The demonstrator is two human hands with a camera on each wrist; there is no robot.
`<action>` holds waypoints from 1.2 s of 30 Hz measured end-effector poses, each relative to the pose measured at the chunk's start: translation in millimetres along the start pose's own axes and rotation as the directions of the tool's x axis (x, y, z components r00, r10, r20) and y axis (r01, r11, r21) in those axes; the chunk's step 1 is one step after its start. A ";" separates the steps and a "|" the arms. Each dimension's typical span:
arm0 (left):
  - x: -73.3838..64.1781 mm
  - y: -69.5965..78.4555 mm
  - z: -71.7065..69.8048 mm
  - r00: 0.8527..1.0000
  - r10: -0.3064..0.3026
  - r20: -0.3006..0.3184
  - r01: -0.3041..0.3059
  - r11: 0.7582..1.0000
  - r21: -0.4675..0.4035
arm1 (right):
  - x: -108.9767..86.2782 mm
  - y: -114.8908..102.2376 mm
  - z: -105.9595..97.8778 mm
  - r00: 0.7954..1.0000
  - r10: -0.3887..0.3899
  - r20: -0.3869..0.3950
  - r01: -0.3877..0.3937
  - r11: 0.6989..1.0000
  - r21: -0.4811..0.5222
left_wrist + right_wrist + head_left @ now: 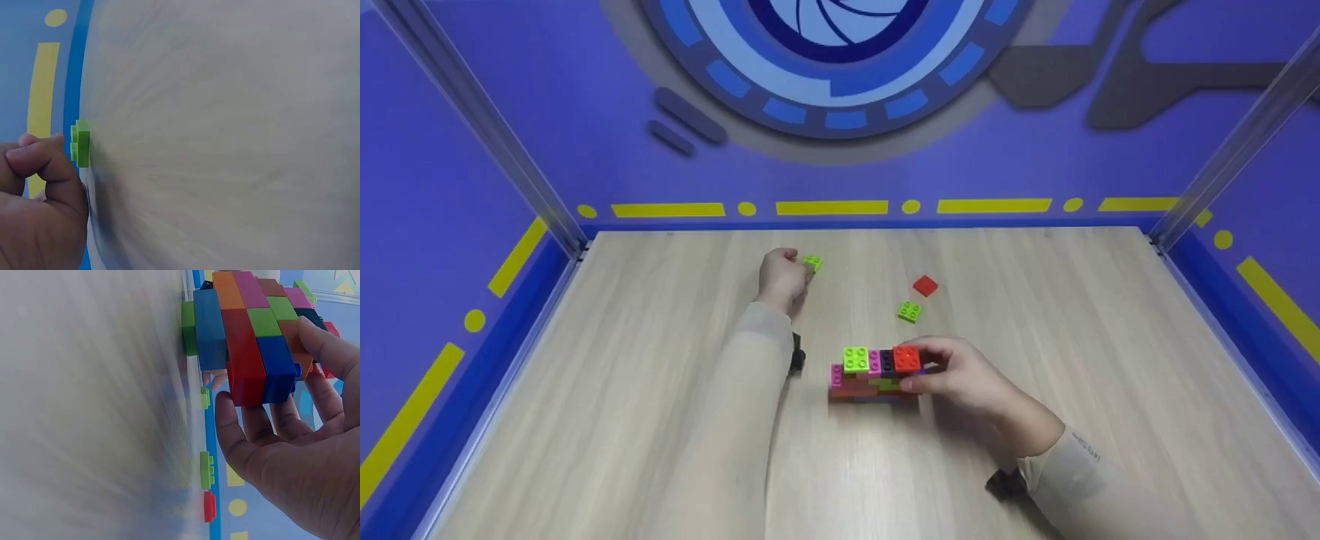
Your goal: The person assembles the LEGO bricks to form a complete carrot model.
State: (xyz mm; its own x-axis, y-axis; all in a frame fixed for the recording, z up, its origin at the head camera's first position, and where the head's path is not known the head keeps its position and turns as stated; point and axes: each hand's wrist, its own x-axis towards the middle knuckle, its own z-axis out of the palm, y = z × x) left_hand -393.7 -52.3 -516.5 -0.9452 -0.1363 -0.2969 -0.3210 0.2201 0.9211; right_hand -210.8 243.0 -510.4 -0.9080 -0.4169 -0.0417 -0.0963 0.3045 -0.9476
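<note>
A stack of coloured toy building bricks (pixel 874 382) stands at the front middle of the table, with green, pink, black and red bricks on top. My right hand (pixel 964 375) grips its right end; in the right wrist view the thumb (pixel 326 343) presses one side and the fingers wrap the other. My left hand (pixel 784 277) reaches to the far left of the middle, its fingers bent, beside a small lime green brick (pixel 813 262). In the left wrist view this green brick (pixel 82 144) sits flat on the table just past the bent fingers.
Right of the middle, a second lime green brick (pixel 909 312) and a red brick (pixel 925 286) lie loose beyond the stack. Blue printed panels (pixel 840 180) stand behind and at both sides of the wooden table (pixel 660 375).
</note>
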 end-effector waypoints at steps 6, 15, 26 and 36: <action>3.3 -1.1 3.2 1.000 -0.014 0.000 0.014 1.000 0.004 | -0.4 -0.2 0.5 1.000 0.008 0.014 -0.009 0.999 0.039; 3.6 3.7 15.6 0.998 0.045 -0.032 -0.036 0.969 0.245 | -1.3 -0.4 -0.3 0.999 0.033 0.012 -0.033 0.999 0.034; -15.8 13.3 13.8 0.990 0.127 0.062 -0.139 0.952 0.273 | 0.9 1.3 1.3 1.000 -0.003 0.003 0.003 1.000 0.006; -78.4 15.3 -3.5 0.940 0.252 0.230 -0.271 0.961 0.050 | 1.6 1.1 0.0 0.999 -0.043 -0.009 0.043 0.999 -0.024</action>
State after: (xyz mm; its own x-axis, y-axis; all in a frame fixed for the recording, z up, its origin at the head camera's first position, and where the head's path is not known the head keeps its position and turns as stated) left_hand -324.3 -41.6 -478.3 -0.9832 0.1495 -0.1043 -0.0560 0.2970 0.9532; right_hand -212.3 242.6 -511.5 -0.9065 -0.4222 0.0016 -0.1447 0.3070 -0.9407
